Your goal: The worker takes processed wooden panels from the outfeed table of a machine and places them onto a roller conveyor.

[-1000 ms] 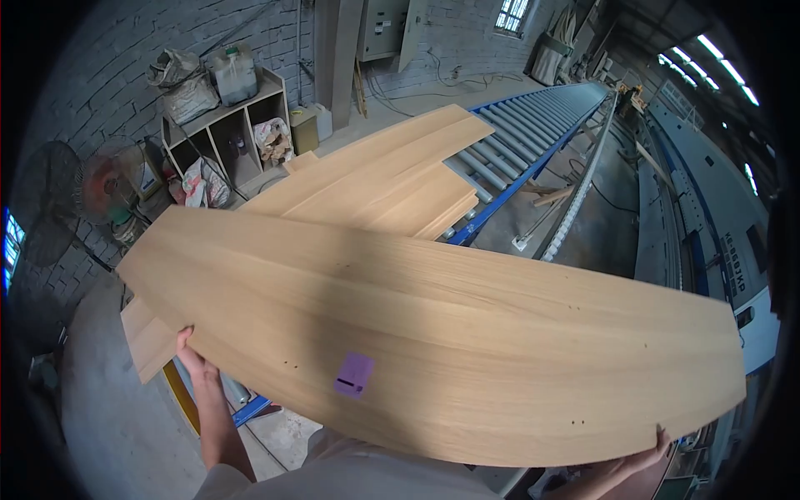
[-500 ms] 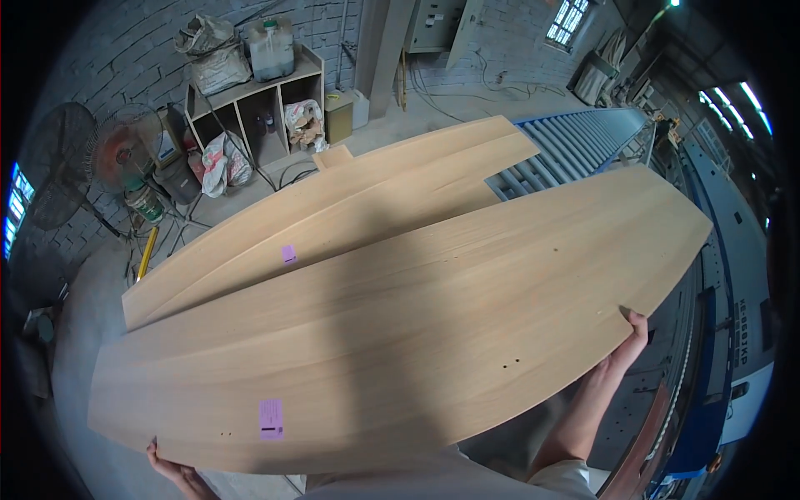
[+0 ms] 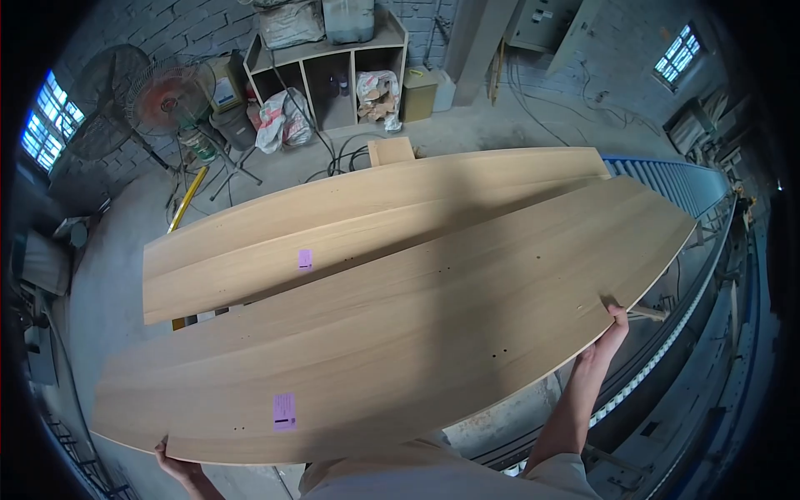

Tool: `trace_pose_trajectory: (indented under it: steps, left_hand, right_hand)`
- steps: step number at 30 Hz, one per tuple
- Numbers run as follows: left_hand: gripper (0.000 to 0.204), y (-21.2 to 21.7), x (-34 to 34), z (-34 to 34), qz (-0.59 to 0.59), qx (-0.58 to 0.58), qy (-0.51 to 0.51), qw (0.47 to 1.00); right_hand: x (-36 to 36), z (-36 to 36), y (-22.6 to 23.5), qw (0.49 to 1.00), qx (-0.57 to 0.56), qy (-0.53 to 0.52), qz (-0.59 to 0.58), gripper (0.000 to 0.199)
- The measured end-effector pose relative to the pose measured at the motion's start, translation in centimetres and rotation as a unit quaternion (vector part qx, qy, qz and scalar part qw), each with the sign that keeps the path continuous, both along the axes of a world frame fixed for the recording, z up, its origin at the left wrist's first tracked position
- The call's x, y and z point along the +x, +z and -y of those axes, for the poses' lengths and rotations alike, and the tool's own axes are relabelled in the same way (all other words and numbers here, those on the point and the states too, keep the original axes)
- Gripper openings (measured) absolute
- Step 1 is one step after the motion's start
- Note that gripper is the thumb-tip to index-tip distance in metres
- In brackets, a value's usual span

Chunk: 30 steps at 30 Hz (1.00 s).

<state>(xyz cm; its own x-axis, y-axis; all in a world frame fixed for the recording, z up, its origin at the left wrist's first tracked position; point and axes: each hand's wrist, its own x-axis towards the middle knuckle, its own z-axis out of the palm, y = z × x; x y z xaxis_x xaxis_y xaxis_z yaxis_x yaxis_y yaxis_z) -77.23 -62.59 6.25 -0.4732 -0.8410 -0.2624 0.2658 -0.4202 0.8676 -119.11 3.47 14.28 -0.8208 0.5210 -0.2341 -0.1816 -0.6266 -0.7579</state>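
Note:
A wide wood-grain panel (image 3: 383, 333), with a purple label (image 3: 284, 412) and a few small drilled holes, spans the view in front of me. My left hand (image 3: 177, 463) grips its near edge at the lower left. On the right, my right hand (image 3: 612, 325) is closed around the same edge, thumb on top and the other fingers hidden underneath. Just beyond lies another wood-grain panel (image 3: 367, 204) with its own purple label (image 3: 305, 259). The held panel overlaps part of its near side in the view; whether they touch I cannot tell.
Blue roller conveyor (image 3: 667, 179) stands at the far right, machinery along the right side. Against the back wall is a shelf unit (image 3: 329, 54) with bags and canisters. Two standing fans (image 3: 167, 104) and a yellow bar (image 3: 187, 200) are at the left; cables (image 3: 342, 158) lie on the floor.
My view has swung to the right, away from the blue machine side. The held panel has come away from the conveyor, nearer the other panel's line. Both hands keep their grip.

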Motion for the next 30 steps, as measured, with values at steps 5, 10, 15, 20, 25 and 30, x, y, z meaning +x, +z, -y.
trace_pose_trajectory:
  steps: [5, 10, 15, 20, 25, 30]
  left_hand:
    - [0.044, 0.8, -2.7, -2.4, -0.002, -0.021, 0.015, 1.0]
    - [0.045, 2.0, -6.7, -3.8, -0.009, -0.022, 0.031, 0.999]
    - [0.041, -0.3, -11.2, -2.4, -0.017, -0.021, 0.054, 0.998]
    - [0.045, -3.2, -19.0, -1.9, -0.061, -0.022, 0.06, 0.996]
    - [0.046, -7.1, -26.2, 0.2, -0.074, 0.027, 0.017, 0.997]
    - [0.047, -11.1, -33.0, 0.7, -0.021, 0.083, 0.015, 0.996]
  right_hand:
    - [-2.9, -4.3, -2.6, 0.982, -0.047, 0.183, -0.022, 0.055]
    - [-5.3, -4.8, -3.9, 0.989, -0.026, 0.148, -0.008, 0.057]
    - [-9.2, -5.7, -6.9, 0.993, -0.011, 0.113, -0.01, 0.057]
    - [-14.1, -6.9, -9.7, 0.994, 0.002, 0.108, 0.001, 0.056]
    - [-20.0, -6.7, -12.6, 0.994, -0.005, 0.108, 0.019, 0.052]
    - [-24.4, -6.7, -18.9, 0.992, -0.016, 0.121, 0.034, 0.051]
